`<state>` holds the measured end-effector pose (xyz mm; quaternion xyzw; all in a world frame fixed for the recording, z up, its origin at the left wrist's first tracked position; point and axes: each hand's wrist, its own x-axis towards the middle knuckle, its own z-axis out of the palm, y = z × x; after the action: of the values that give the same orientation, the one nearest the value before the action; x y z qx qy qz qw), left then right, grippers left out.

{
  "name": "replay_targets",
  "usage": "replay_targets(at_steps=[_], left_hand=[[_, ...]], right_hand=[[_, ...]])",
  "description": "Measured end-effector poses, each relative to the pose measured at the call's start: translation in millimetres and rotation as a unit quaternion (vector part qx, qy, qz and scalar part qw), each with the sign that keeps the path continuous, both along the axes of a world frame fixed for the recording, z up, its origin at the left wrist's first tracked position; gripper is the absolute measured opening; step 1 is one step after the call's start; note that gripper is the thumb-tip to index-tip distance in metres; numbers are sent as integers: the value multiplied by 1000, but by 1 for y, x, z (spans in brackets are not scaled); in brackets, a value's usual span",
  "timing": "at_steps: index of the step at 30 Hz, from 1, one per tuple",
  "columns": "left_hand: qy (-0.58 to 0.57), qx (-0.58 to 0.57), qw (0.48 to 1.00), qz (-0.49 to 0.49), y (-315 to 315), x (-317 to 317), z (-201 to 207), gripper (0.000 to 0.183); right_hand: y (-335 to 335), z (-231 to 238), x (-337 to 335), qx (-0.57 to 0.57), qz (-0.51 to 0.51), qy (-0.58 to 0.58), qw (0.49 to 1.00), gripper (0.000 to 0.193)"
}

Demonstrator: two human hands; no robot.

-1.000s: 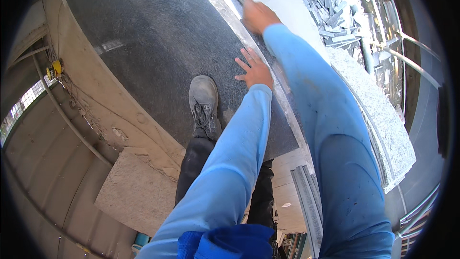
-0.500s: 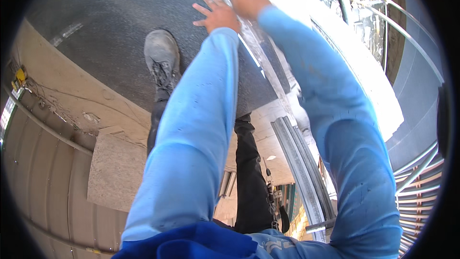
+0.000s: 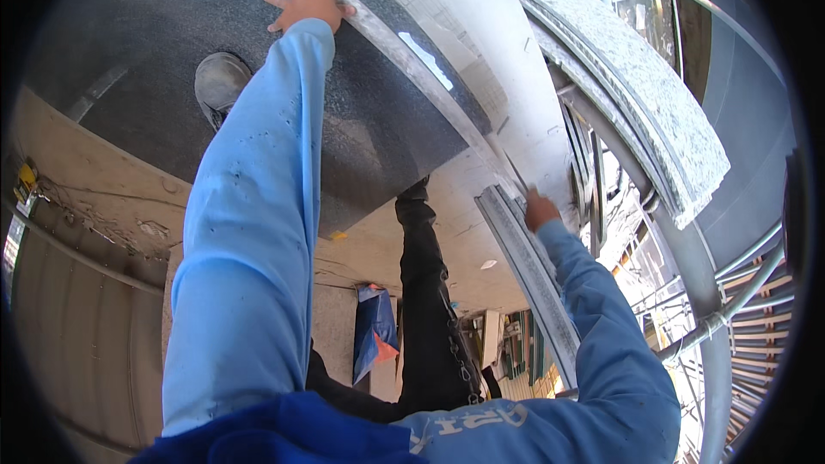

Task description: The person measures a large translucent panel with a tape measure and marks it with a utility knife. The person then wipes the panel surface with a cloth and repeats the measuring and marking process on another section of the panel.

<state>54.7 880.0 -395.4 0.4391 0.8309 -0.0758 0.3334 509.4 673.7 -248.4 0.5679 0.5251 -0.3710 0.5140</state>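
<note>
Well, only the head view shows this moment. A dark sheet (image 3: 378, 90) spreads across the upper left, and a long metal straightedge (image 3: 428, 93) lies on it just inside its right edge, running out past the near right corner. The left hand (image 3: 305, 2) lies toward the far end of the straightedge, fingers spread, grasping nothing — it appears to press down. The right hand (image 3: 541, 209) is closed around a slim tool (image 3: 516, 172), beyond the near right corner, beside grey metal channels (image 3: 528, 279); the tool is too small to identify, and whether its tip touches anything I cannot tell. A shoe (image 3: 222, 82) rests on the sheet, left of the forearm.

The step in hand looks like guiding the tool along the straightedge. The next move probably calls for firm left-hand pressure — and a tool tip held close against the metal.
</note>
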Motion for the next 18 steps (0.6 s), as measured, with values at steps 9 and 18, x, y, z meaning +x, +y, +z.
replay_targets(at_steps=[9, 18], left_hand=[[-3, -72, 997, 16, 14, 1, 14, 120], [-63, -109, 992, -20, 7, -4, -25, 112]], right_hand=[[264, -79, -343, 230, 24, 285, 930, 23], [347, -125, -465, 265, 47, 363, 892, 23]])
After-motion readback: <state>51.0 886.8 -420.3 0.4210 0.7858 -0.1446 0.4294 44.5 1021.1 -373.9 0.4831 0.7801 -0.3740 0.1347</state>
